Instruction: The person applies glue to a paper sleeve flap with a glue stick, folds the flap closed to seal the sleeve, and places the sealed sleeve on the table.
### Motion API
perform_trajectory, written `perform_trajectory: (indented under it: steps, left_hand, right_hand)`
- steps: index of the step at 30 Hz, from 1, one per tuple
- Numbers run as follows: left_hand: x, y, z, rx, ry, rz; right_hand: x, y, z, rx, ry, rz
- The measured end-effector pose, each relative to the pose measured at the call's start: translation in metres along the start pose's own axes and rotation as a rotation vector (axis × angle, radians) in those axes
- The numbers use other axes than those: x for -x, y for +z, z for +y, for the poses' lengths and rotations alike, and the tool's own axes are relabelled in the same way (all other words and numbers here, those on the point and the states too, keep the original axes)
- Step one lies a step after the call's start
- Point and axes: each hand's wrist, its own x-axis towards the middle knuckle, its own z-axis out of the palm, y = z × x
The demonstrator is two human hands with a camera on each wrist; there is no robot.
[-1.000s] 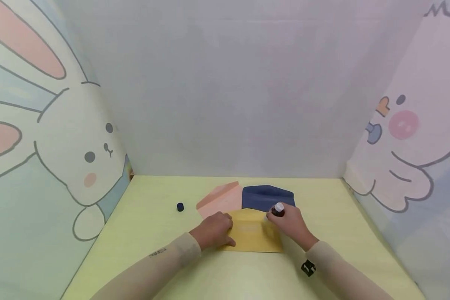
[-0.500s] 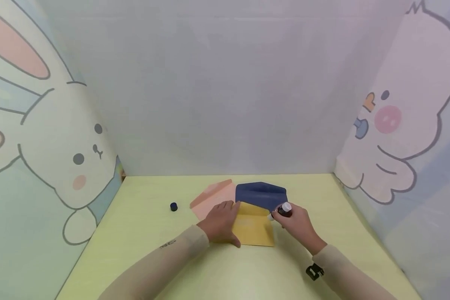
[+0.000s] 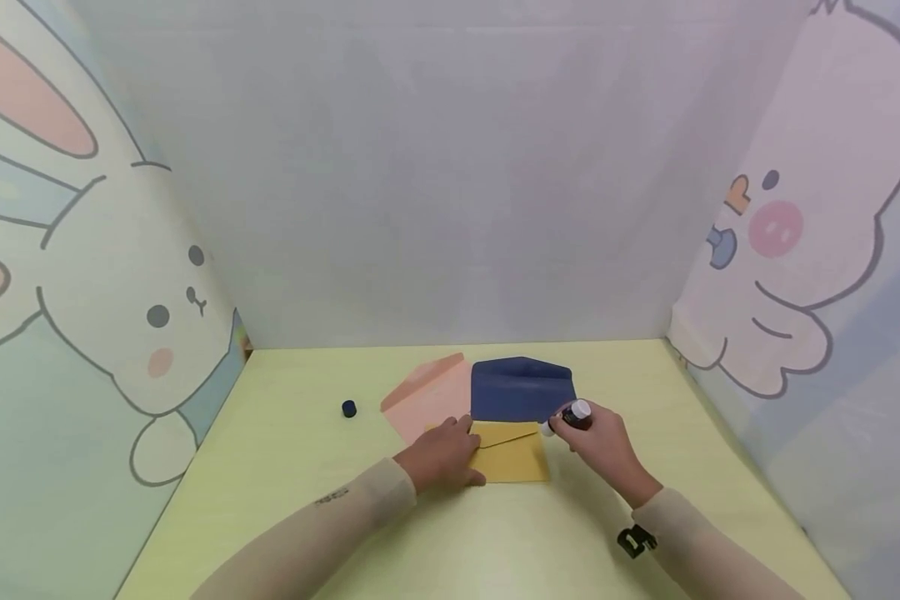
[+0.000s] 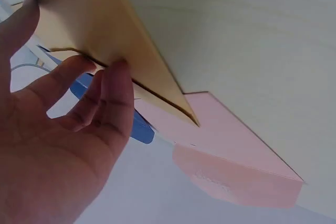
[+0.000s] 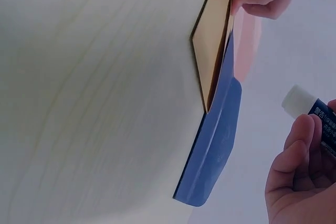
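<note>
The yellow envelope (image 3: 516, 463) lies on the counter (image 3: 270, 483), its flap (image 3: 501, 435) apparently being closed by the left hand (image 3: 442, 457), thumb spread from fingers, while the right hand (image 3: 603, 446) grips the glue stick (image 3: 576, 414); pressing the flap flat seems called for.

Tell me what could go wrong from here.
The left grip touches the yellow envelope toward one end, so its flap might settle crookedly. The held tube has its white end close to the navy envelope and might mark it. The small dark cap sits loose and could get knocked away.
</note>
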Motion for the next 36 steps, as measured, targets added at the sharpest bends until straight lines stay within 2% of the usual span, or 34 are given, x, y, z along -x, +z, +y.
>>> perform_trajectory:
  steps: [4, 8, 12, 16, 21, 27, 30, 36]
  left_hand:
    - [-0.013, -0.002, 0.0, 0.197, -0.071, 0.023]
    - [-0.028, 0.002, 0.004, 0.347, -0.216, 0.049]
    - [-0.038, 0.011, 0.012, 0.378, -0.332, 0.084]
    - [-0.045, 0.021, 0.018, 0.355, -0.392, 0.142]
    - [-0.052, 0.025, 0.017, 0.344, -0.403, 0.182]
    - [-0.052, 0.018, 0.007, 0.433, -0.389, 0.209]
    - [-0.048, 0.014, -0.001, 0.478, -0.382, 0.183]
    - [-0.042, 0.015, -0.015, 0.506, -0.339, 0.126]
  right_hand:
    - [0.001, 0.0, -0.001, -0.026, 0.01, -0.002]
    - [0.002, 0.002, -0.002, -0.042, 0.03, -0.004]
    - [0.004, 0.005, -0.003, -0.055, 0.039, -0.003]
    - [0.005, 0.007, -0.005, -0.062, 0.037, -0.025]
    - [0.006, 0.007, -0.008, -0.058, 0.041, -0.015]
    - [0.006, 0.008, -0.009, -0.054, 0.045, -0.017]
    - [0.005, 0.007, -0.009, -0.062, 0.049, -0.008]
    - [0.007, 0.008, -0.006, -0.06, 0.059, -0.013]
